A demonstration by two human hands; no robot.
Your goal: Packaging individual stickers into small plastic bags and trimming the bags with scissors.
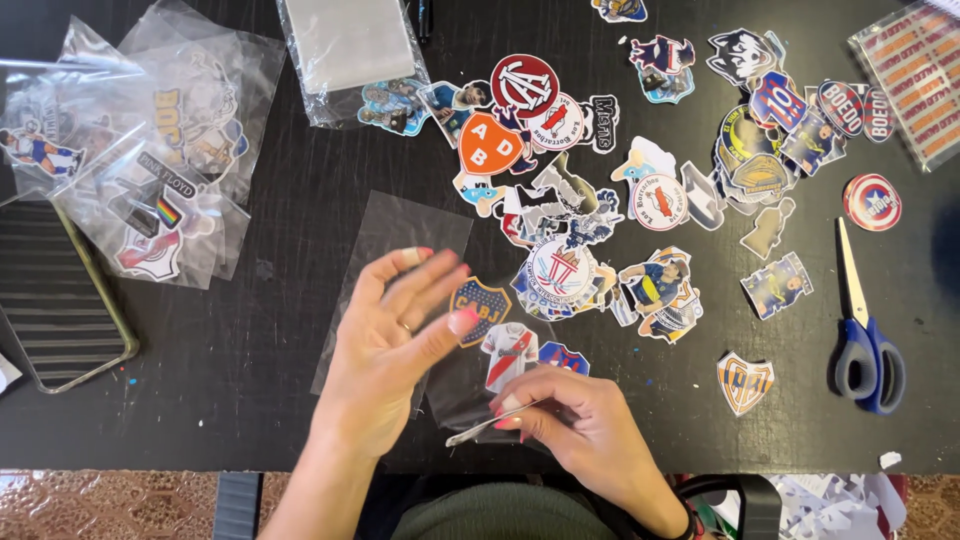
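Black matte tabletop fills the frame, patterned floor strip visible along the bottom edge.

Biggest clutter: pile of clear plastic bags with stickers inside, top left. Next to it, clear plastic sleeve holding blank white sheets, top centre. Dark ribbed tray with a metal rim at the left edge. Loose heap of die-cut sports and crest stickers spreads over centre and right; a round orange lettered sticker sits near its left end. Printed red-and-white label sheet in a clear wrapper, top right corner. Blue-handled scissors lie closed at the right, well apart from both hands. Single shield-shaped gold-and-blue sticker lies alone between scissors and hands.

Left hand: fingers spread wide, palm turned up, holding nothing, hovering over an empty flat clear plastic bag on the table.

Right hand: fingers pinched narrow on the near edge of a small clear plastic bag, just beside the left hand at the table's near edge. Through or on that bag: dark blue shield sticker with a yellow band, white jersey sticker with a red sash, small blue-and-red jersey sticker. Cannot tell if these are inside or underneath it.
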